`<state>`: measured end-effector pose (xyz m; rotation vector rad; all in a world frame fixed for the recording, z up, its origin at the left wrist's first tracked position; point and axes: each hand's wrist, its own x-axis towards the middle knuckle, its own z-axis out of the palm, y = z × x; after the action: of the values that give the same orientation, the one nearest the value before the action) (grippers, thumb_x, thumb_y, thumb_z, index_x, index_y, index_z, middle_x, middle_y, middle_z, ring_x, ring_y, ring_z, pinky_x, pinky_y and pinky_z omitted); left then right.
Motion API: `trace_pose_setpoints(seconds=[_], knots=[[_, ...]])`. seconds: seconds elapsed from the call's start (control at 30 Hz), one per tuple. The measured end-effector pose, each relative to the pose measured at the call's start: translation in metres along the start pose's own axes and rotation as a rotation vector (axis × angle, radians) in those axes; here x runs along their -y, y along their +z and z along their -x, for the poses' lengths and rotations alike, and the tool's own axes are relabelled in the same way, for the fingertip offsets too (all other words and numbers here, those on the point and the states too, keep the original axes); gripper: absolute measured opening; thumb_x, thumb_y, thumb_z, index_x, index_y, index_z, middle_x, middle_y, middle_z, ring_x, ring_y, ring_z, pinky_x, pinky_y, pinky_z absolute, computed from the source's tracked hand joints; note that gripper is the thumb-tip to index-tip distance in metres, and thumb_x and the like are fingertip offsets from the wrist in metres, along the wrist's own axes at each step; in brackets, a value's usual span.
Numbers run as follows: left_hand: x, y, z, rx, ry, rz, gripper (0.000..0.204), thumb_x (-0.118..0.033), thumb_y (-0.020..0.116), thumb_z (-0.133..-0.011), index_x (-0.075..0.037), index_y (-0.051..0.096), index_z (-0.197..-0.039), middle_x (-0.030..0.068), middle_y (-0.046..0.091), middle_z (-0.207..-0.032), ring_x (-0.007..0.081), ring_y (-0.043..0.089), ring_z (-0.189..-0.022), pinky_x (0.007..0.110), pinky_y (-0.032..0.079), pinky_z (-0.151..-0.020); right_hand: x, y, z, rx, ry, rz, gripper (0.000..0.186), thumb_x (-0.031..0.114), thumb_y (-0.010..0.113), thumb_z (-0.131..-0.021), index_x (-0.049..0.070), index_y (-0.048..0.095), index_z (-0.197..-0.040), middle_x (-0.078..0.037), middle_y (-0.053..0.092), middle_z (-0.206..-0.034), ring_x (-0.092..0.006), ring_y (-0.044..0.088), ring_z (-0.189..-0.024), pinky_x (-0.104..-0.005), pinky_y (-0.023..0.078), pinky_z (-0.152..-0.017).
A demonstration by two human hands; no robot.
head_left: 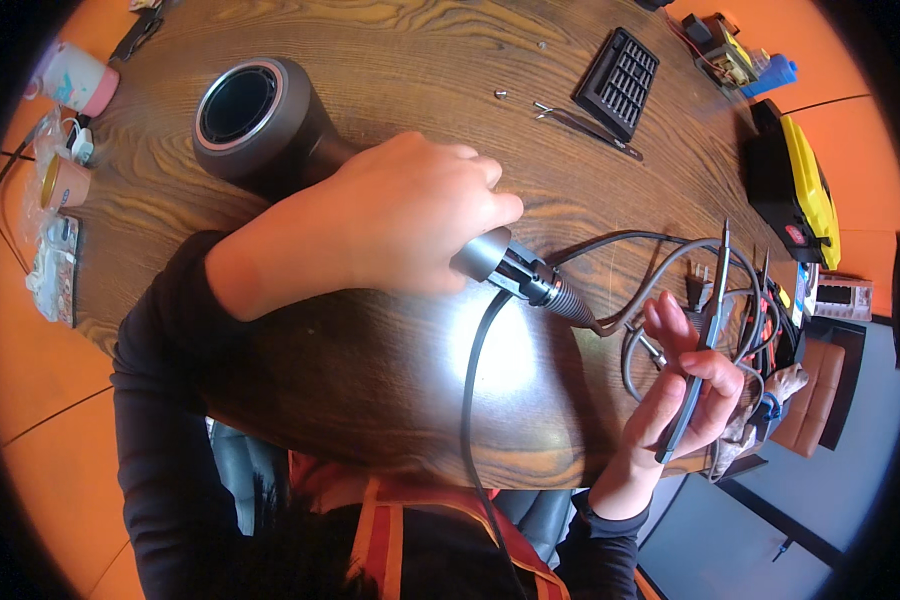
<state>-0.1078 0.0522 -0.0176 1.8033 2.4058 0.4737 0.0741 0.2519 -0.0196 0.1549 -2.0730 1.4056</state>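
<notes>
My left hand is closed around the handle of a dark grey hair dryer, whose round head lies toward the upper left. Its handle end is open beside a ribbed cord sleeve, with internal parts showing. Grey and black cords run from there and loop at the right. My right hand, at the lower right, holds slim dark metal tweezers, points upward, with some fingers curled around them. A light patch shines on the wooden table below the handle.
A bit case, second tweezers and small metal bits lie at the back. A black-yellow toolbox and electronics line the right. A mug, cup and phone-like object sit along the left edge.
</notes>
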Motion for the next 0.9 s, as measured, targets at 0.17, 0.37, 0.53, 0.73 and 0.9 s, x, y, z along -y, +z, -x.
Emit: trace_pose_setpoints(seconds=[0.17, 0.37, 0.53, 0.73, 0.9], knots=[[0.000, -0.001, -0.001, 0.074, 0.002, 0.008, 0.035, -0.019, 0.073, -0.060, -0.008, 0.054, -0.087, 0.0067, 0.054, -0.083, 0.0258, 0.057, -0.083, 0.037, 0.048, -0.064, -0.001, 0.000, -0.001, 0.062, 0.007, 0.097, 0.025, 0.019, 0.056, -0.092, 0.001, 0.042, -0.103, -0.030, 0.060, -0.110, -0.0345, 0.064, -0.096, -0.0443, 0.049, -0.087], [-0.010, -0.001, -0.001, 0.074, -0.020, 0.016, 0.033, -0.017, 0.072, -0.064, -0.008, 0.054, -0.090, 0.0076, 0.053, -0.082, 0.0265, 0.056, -0.083, 0.037, 0.047, -0.067, 0.000, 0.002, -0.001, -0.036, 0.010, -0.006, 0.010, 0.000, 0.047, -0.094, 0.000, 0.045, -0.104, -0.026, 0.062, -0.104, -0.0333, 0.063, -0.100, -0.0451, 0.053, -0.085], [-0.016, -0.011, 0.001, 0.006, 0.013, 0.040, 0.049, -0.026, 0.075, -0.067, -0.006, 0.055, -0.107, 0.0096, 0.053, -0.090, 0.0270, 0.055, -0.088, 0.036, 0.044, -0.073, 0.000, 0.000, -0.002, -0.024, -0.010, -0.056, 0.014, -0.007, 0.048, -0.090, -0.005, 0.047, -0.104, -0.028, 0.062, -0.104, -0.0341, 0.063, -0.100, -0.0440, 0.052, -0.087], [-0.009, -0.036, -0.005, -0.201, -0.132, 0.097, 0.048, -0.023, 0.071, -0.076, -0.004, 0.055, -0.117, 0.0131, 0.057, -0.100, 0.0300, 0.056, -0.092, 0.036, 0.045, -0.080, 0.008, -0.004, 0.000, 0.047, 0.014, -0.030, 0.014, -0.001, 0.049, -0.092, -0.002, 0.043, -0.106, -0.026, 0.061, -0.106, -0.0344, 0.061, -0.105, -0.0464, 0.051, -0.089], [0.000, -0.032, -0.022, -0.386, -0.189, 0.060, 0.021, -0.007, 0.061, -0.081, -0.001, 0.061, -0.101, 0.0135, 0.058, -0.092, 0.0319, 0.059, -0.088, 0.037, 0.048, -0.075, 0.004, -0.001, -0.001, 0.077, -0.006, -0.004, 0.016, -0.002, 0.050, -0.091, -0.004, 0.046, -0.107, -0.025, 0.061, -0.109, -0.0323, 0.061, -0.105, -0.0432, 0.051, -0.090]])
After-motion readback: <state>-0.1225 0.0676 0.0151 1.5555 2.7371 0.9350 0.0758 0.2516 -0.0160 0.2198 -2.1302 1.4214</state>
